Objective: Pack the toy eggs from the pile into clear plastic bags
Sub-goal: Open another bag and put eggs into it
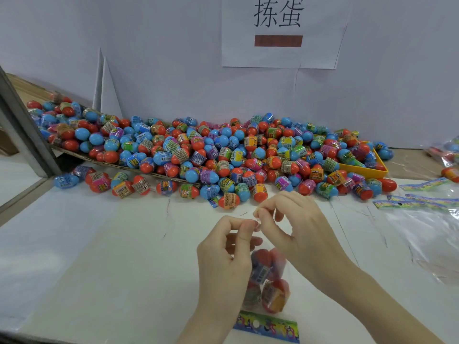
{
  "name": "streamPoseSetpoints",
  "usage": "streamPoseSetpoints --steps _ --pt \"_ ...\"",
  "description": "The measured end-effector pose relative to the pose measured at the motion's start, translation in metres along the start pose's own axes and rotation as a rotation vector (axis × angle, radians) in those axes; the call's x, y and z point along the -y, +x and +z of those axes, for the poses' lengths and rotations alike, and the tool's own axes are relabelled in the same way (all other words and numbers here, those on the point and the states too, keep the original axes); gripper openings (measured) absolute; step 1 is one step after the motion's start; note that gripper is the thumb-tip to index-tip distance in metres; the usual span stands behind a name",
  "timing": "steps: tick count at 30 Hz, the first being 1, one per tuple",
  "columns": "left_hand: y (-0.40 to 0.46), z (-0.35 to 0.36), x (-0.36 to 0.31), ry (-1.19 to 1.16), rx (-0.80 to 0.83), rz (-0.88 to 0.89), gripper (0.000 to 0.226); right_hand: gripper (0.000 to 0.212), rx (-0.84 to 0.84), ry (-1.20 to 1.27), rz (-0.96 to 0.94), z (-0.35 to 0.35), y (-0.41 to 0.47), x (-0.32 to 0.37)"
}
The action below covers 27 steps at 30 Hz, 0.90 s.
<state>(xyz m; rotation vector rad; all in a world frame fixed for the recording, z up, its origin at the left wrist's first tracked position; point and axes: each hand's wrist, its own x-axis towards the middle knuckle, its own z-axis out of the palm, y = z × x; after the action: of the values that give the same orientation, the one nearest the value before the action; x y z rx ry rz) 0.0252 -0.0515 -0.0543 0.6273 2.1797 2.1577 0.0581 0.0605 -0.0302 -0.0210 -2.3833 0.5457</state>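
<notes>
Both hands, left hand [223, 254] and right hand [293, 224], are pinching the limp, slippery clear plastic bag [269, 281] at its open edge, light orange-and-blue toy eggs [275, 295] sagging inside.

Both forearms reach in from the lower edge of the view and converge near the middle. The left hand [224, 254] is raised with its back toward the camera, thumb and forefinger pinched together at the top and the other fingers curled loosely beneath. The right hand [293, 219] faces it, fingertips almost touching the left's, thumb and forefinger likewise pinched, remaining fingers bent.
</notes>
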Motion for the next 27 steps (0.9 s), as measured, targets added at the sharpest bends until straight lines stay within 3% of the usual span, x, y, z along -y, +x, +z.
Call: streamPoseSetpoints --steps 2,7,12,17,21,24,27 --pt "-0.001 0.000 0.002 0.009 -0.023 0.012 0.019 0.015 0.013 0.078 0.068 -0.001 0.001 -0.001" --pt "0.000 -0.002 0.001 -0.081 -0.102 -0.041 0.016 0.025 -0.021 0.354 0.324 -0.017 0.010 -0.013" --pt "0.001 -0.003 0.000 -0.142 -0.100 -0.060 0.019 0.021 -0.070 0.506 0.794 -0.034 0.018 -0.060" --pt "0.001 -0.004 0.002 -0.142 -0.136 -0.061 0.020 0.016 -0.376 0.552 1.168 -0.079 0.022 -0.123" --pt "0.003 -0.003 0.003 -0.162 -0.136 -0.076 0.019 0.034 -0.546 -0.069 0.989 -0.104 0.013 -0.154" --pt "0.002 -0.003 0.003 -0.152 -0.119 -0.071 0.019 0.033 -0.285 -0.357 0.696 -0.108 0.012 -0.155" --pt "0.003 -0.004 0.003 -0.145 -0.113 -0.063 0.019 0.097 0.052 -0.430 0.579 -0.105 0.021 -0.148"
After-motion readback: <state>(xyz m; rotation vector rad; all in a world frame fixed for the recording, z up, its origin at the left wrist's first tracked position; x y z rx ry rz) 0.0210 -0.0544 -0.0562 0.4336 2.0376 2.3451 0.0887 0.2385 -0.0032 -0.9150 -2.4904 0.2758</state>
